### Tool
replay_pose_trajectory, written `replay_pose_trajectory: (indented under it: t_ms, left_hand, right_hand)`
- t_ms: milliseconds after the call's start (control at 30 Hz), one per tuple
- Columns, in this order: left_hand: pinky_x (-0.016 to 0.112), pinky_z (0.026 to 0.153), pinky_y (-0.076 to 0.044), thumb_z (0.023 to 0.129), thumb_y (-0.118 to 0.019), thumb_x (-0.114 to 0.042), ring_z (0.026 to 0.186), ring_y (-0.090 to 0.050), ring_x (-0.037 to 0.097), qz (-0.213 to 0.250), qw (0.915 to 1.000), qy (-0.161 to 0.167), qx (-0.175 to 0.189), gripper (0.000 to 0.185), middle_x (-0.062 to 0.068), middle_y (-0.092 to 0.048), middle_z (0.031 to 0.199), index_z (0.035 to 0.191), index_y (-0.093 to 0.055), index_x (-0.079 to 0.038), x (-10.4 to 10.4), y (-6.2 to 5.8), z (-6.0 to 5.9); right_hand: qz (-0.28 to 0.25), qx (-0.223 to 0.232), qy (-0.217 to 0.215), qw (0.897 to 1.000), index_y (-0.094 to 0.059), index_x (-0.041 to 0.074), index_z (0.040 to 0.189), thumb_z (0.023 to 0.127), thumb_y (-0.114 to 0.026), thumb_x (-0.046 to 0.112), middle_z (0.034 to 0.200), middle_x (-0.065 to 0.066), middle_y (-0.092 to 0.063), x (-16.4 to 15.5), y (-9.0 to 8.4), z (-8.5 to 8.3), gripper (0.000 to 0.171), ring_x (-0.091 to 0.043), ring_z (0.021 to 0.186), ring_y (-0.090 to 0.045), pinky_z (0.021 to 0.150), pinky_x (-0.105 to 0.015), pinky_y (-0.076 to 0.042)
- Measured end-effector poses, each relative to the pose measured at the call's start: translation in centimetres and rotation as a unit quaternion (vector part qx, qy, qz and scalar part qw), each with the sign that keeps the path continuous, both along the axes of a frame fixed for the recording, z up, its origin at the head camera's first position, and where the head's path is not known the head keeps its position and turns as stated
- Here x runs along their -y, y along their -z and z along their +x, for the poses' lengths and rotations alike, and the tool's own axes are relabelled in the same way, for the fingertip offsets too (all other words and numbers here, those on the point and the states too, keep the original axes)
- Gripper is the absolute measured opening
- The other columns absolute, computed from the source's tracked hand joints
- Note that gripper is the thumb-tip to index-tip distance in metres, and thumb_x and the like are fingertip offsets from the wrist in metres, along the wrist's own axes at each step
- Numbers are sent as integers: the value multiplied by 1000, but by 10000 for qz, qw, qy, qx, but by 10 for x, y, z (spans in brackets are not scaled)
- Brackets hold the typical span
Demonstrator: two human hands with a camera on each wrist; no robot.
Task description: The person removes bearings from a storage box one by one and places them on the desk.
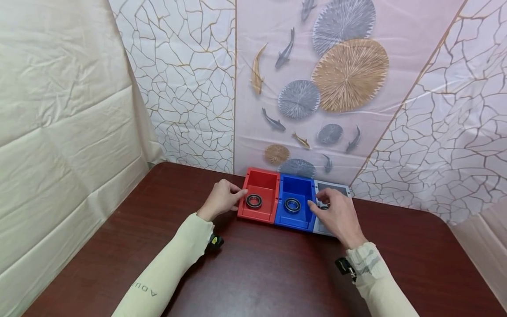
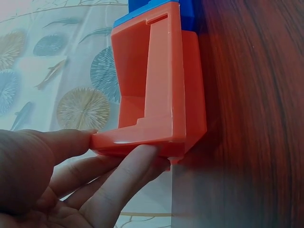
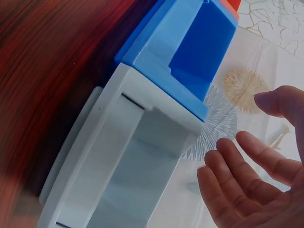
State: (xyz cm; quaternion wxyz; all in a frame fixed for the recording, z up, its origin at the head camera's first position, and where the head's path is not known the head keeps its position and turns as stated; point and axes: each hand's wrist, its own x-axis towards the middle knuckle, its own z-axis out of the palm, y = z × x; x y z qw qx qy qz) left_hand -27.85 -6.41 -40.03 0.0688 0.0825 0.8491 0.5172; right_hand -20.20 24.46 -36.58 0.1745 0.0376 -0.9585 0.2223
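Observation:
Three joined bins stand in a row in the head view: a red bin, a blue bin and a grey bin. One black-rimmed ball bearing lies in the red bin, and a similar bearing in the blue one. Part of another dark ring shows in the grey bin, mostly covered by my right hand. That hand hovers over the grey bin with fingers loosely bent, holding nothing. My left hand grips the red bin's outer side; in the left wrist view its thumb is at the rim, fingers against the wall.
The bins sit near the back edge of a dark reddish wooden table. Behind them hangs a patterned cloth with fish and round leaf shapes. A cream cloth hangs along the left side.

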Motion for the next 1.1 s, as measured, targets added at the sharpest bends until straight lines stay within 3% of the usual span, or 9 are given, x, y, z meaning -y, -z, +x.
replay_pose_trajectory:
  t_ms: [500, 1100]
  left_hand:
    - [32, 63, -64, 97, -71, -21, 74, -78, 21, 98, 9999, -18, -77, 29, 19, -76, 108, 113, -77, 2, -2, 3, 1]
    - [32, 63, -64, 98, -70, -23, 73, -78, 20, -46, 9997, -62, -235, 29, 20, -76, 109, 113, -78, 1, -3, 4, 4]
  right_hand:
    - [-84, 343, -68, 9994, -67, 2, 119, 95, -71, 33, 119, -18, -68, 12, 0, -2, 40, -35, 109, -66, 93, -53, -57]
    - [-175, 177, -239, 9994, -67, 2, 123, 94, -72, 32, 121, -18, -67, 26, -1, -7, 42, -34, 109, -64, 96, -52, -56]
